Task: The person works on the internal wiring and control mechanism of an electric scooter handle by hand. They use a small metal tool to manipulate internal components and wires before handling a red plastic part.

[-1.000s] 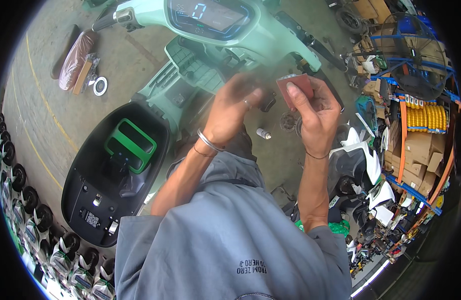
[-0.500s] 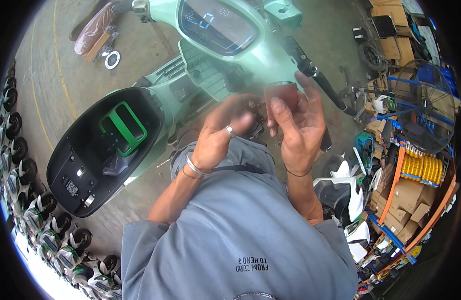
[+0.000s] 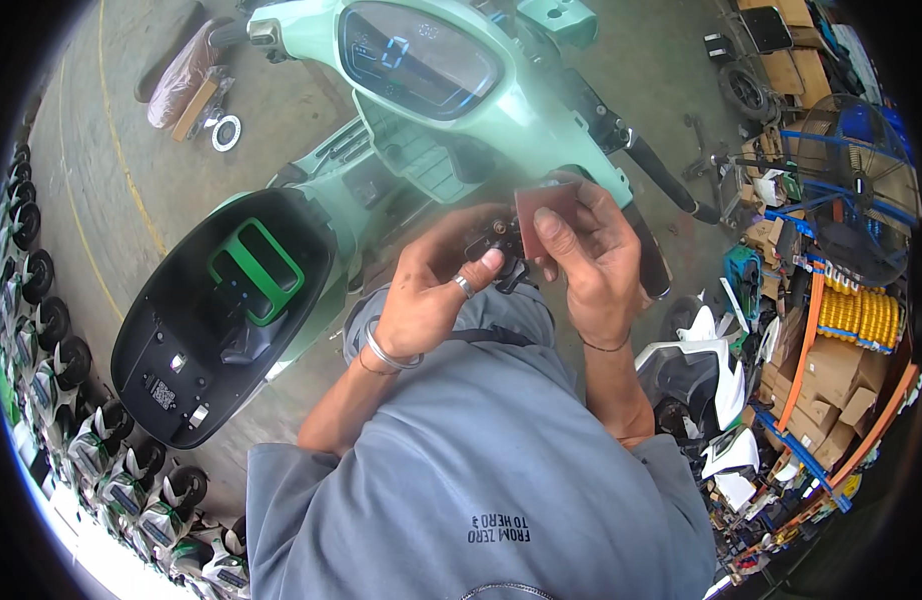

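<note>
In my left hand (image 3: 426, 290) is a small black metal bracket-like part (image 3: 499, 243), with my thumb pressed on its near side and the fingers curled behind it. My right hand (image 3: 596, 262) pinches a folded reddish-brown piece of sandpaper (image 3: 531, 205) between thumb and fingers. The sandpaper's left edge is right by the black part; whether they touch I cannot tell. Both hands are in front of my waist, just below the handlebar cover of a mint-green scooter (image 3: 541, 115). Its display (image 3: 421, 60) is lit.
The scooter's open black seat compartment (image 3: 171, 330) holds a green frame (image 3: 256, 270). A black handlebar grip (image 3: 671, 180) sticks out at right. Beyond stand a fan (image 3: 851, 190) and shelving with boxes (image 3: 831, 390). A wrapped seat (image 3: 186, 80) lies on the floor. Several scooters line the left.
My right hand has come slightly left and down with the sandpaper, closer to the left hand. The black part in my left hand now shows more clearly. The view has shifted a little.
</note>
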The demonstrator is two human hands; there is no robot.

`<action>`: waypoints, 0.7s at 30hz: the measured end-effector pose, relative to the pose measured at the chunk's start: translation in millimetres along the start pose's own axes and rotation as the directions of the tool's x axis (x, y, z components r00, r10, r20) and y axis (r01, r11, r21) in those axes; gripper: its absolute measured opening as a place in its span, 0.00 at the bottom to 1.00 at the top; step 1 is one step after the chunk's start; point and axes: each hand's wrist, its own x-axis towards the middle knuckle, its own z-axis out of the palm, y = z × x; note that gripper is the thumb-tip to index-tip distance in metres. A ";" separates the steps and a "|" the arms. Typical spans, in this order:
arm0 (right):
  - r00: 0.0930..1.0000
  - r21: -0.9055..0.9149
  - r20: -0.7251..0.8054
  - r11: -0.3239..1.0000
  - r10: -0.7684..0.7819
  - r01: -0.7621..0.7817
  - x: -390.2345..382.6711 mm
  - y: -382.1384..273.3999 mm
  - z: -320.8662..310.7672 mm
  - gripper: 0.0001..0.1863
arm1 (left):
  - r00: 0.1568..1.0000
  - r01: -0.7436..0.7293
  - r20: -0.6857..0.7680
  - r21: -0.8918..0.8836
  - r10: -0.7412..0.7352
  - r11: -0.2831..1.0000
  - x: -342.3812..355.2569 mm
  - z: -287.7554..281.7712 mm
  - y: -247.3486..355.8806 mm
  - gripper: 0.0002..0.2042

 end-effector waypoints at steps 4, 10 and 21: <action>0.997 -0.006 -0.017 0.998 -0.070 0.070 -1.6 12.1 7.5 0.20 | 0.999 -0.001 0.039 0.032 0.000 0.999 4.3 -3.6 -2.4 0.21; 0.994 0.026 -0.057 0.995 -0.094 0.095 -3.9 16.8 15.9 0.16 | 0.998 0.020 0.054 0.035 -0.022 0.999 2.5 -5.7 -2.2 0.22; 0.970 -0.039 -0.198 0.990 -0.138 0.133 -11.8 -1.3 1.0 0.14 | 0.998 0.056 -0.014 -0.020 -0.056 0.998 -0.5 -4.6 -2.1 0.23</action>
